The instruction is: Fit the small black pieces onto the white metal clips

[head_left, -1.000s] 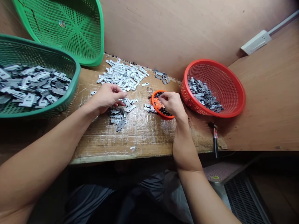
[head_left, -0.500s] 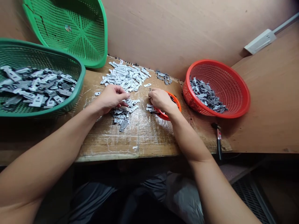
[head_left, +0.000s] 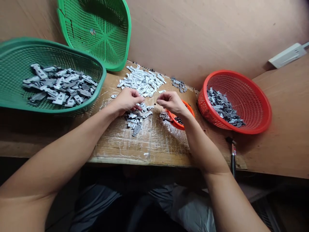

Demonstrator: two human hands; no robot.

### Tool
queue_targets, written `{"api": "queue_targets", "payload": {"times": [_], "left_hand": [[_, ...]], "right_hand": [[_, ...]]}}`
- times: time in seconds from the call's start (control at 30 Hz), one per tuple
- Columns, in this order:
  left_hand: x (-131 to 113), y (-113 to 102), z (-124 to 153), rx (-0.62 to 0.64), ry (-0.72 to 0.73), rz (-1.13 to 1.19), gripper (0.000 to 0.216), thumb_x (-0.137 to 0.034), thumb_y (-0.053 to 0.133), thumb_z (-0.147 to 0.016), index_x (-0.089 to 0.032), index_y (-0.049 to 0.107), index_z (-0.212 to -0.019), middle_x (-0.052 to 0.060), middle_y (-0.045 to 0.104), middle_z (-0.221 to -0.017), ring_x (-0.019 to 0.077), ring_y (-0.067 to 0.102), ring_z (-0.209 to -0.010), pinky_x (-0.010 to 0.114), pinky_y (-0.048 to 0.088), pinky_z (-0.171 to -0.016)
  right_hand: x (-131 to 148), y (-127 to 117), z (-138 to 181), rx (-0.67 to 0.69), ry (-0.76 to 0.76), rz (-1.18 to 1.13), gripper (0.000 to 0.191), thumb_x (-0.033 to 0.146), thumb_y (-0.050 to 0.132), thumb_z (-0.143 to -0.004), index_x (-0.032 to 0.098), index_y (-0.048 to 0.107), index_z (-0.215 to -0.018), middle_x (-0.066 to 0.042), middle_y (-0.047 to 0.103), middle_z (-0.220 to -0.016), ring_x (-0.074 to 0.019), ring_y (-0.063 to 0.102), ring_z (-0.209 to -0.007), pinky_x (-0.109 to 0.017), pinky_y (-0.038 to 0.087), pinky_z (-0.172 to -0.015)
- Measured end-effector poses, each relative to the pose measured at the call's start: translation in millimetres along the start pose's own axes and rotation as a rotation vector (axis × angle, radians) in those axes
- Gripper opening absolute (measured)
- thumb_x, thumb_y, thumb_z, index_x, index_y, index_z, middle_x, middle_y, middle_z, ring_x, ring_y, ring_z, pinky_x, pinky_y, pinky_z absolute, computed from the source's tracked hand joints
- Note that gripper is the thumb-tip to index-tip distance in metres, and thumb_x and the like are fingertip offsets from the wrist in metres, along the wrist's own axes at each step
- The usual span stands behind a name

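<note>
Over a small pile of flat silver-grey metal parts (head_left: 135, 124), my left hand (head_left: 126, 101) is closed in a pinch, with the end of a flat metal part (head_left: 139, 104) at its fingertips. My right hand (head_left: 172, 102) is pinched as well, and a tiny black piece (head_left: 154, 104) shows at its fingertips. Beneath the right hand is a small orange basket (head_left: 180, 125) with small dark pieces in it, partly hidden by the hand and wrist. A few metal parts (head_left: 165, 116) lie against the left side of that basket.
A larger heap of silver parts (head_left: 142, 80) lies behind my hands, and grey parts (head_left: 178, 84) by the wall. Dark green basket (head_left: 102, 80) at left and red basket (head_left: 265, 112) at right hold parts. A bright green basket (head_left: 127, 38) leans behind. A hammer (head_left: 233, 158) lies front right.
My right hand has lifted from the small orange basket and turned toward my left hand, a black piece showing at its fingertips. The whole view has shifted slightly; my left hand keeps its pinch.
</note>
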State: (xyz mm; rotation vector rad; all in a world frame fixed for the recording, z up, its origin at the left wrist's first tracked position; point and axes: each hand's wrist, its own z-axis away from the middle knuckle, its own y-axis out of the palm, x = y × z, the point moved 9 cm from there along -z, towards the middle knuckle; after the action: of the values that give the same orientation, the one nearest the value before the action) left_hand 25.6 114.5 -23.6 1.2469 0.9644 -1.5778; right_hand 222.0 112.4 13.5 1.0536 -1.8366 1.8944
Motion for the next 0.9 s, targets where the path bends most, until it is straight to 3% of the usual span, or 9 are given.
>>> {"api": "queue_targets", "payload": {"times": [0.07, 0.13, 0.3, 0.43, 0.53, 0.7, 0.9], "left_hand": [[2, 2, 0, 0.0, -0.012, 0.013, 0.029, -0.012, 0.084, -0.091, -0.017, 0.061, -0.073, 0.003, 0.066, -0.07, 0.0158, 0.076, -0.062, 0.024, 0.031, -0.049], [3, 2, 1, -0.003, -0.021, 0.024, 0.028, -0.012, 0.085, -0.089, -0.017, 0.062, -0.074, 0.003, 0.067, -0.071, 0.0159, 0.075, -0.061, 0.024, 0.031, -0.048], [-4, -9, 2, -0.028, -0.031, -0.002, 0.028, -0.011, 0.082, -0.09, -0.017, 0.061, -0.073, 0.002, 0.064, -0.07, 0.0162, 0.075, -0.063, 0.024, 0.028, -0.049], [-14, -37, -2, -0.138, -0.012, 0.01, 0.023, -0.014, 0.084, -0.087, -0.018, 0.063, -0.08, 0.002, 0.064, -0.073, 0.0174, 0.076, -0.068, 0.025, 0.03, -0.051], [-18, -49, -5, -0.19, 0.008, 0.039, 0.023, -0.016, 0.086, -0.084, -0.019, 0.063, -0.083, 0.002, 0.065, -0.077, 0.0176, 0.076, -0.069, 0.027, 0.035, -0.054], [-17, -46, -4, -0.173, 0.009, 0.032, 0.025, -0.018, 0.088, -0.083, -0.02, 0.063, -0.084, 0.001, 0.062, -0.076, 0.0179, 0.075, -0.068, 0.028, 0.036, -0.056], [-20, -43, -1, -0.156, 0.03, 0.024, 0.026, -0.026, 0.089, -0.084, -0.021, 0.064, -0.088, 0.001, 0.062, -0.074, 0.0196, 0.076, -0.071, 0.028, 0.035, -0.053]], "right_hand": [[4, 11, 6, 0.01, 0.034, -0.203, 0.016, 0.034, 0.073, -0.092, 0.02, 0.07, -0.085, 0.0, 0.059, -0.073, -0.0133, 0.046, -0.064, -0.031, 0.037, -0.063], [7, 19, 9, -0.031, 0.045, -0.262, 0.018, 0.036, 0.072, -0.092, 0.02, 0.069, -0.085, 0.0, 0.06, -0.073, -0.0132, 0.046, -0.064, -0.031, 0.038, -0.063], [11, 18, 13, -0.191, -0.013, 0.054, 0.012, 0.018, 0.065, -0.089, 0.019, 0.07, -0.077, 0.0, 0.064, -0.072, -0.0146, 0.053, -0.069, -0.034, 0.041, -0.072], [16, 27, 20, -0.076, -0.025, 0.079, 0.013, 0.023, 0.066, -0.093, 0.02, 0.075, -0.083, 0.0, 0.068, -0.073, -0.0147, 0.055, -0.069, -0.033, 0.043, -0.073], [33, 41, 28, 0.034, -0.1, 0.094, 0.013, 0.026, 0.068, -0.096, 0.021, 0.078, -0.089, -0.003, 0.074, -0.085, -0.0171, 0.06, -0.077, -0.034, 0.047, -0.079], [52, 76, 36, 0.227, -0.2, 0.235, 0.019, 0.012, 0.062, -0.095, 0.022, 0.078, -0.093, -0.007, 0.076, -0.101, -0.0212, 0.065, -0.089, -0.036, 0.047, -0.089], [64, 92, 40, 0.197, -0.248, 0.238, 0.031, 0.007, 0.055, -0.096, 0.02, 0.078, -0.113, -0.01, 0.074, -0.106, -0.0235, 0.065, -0.095, -0.035, 0.047, -0.091]]}}
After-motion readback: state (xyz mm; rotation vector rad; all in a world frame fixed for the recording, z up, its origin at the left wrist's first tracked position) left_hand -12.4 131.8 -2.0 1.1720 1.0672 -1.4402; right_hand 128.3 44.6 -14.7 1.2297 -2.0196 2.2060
